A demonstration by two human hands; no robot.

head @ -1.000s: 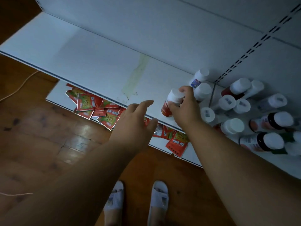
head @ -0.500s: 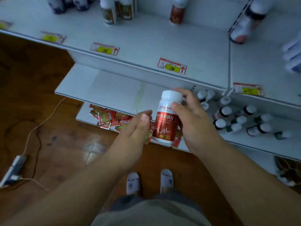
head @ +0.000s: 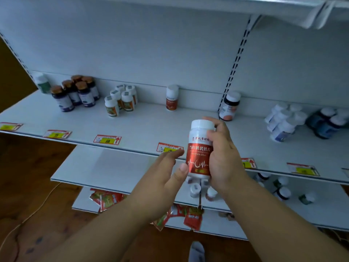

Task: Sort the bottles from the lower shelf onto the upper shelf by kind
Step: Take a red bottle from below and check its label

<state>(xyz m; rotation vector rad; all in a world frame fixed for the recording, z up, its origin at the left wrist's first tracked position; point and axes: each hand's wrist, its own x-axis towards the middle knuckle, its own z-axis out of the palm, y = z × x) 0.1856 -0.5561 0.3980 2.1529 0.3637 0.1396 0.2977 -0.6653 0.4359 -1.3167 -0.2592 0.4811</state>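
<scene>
Evidently the sort is at its carry stage, as the single head view shows. The person's right hand has its fingers and thumb curled round a red-labelled bottle with a white cap, held upright in the air in front of the edge of the upper shelf. The left hand is beside it with relaxed, nearly straight fingers; its thumb tip lies at the lower left of the label, though whether it touches or merely comes close cannot be told. It grips nothing.

On the upper shelf the kinds already stand in clusters: dark bottles with brown caps at the left, a group of white bottles with pictured labels next, then a lone matching red bottle against the back panel, and a black-collared bottle by the slotted upright. Further right are pale bottles and dark blue ones. Yellow price tags line the shelf edge.

Below, on the lower shelf, more loose bottles lie to the right, waiting. Red packets sit on the level beneath.

Judging by the label, the held bottle belongs with the lone red one. The next move likely calls for reaching forward and a little left over the shelf edge, setting the bottle upright just beside its match, with room kept so neither topples, then letting go and returning for the lower bottles.
</scene>
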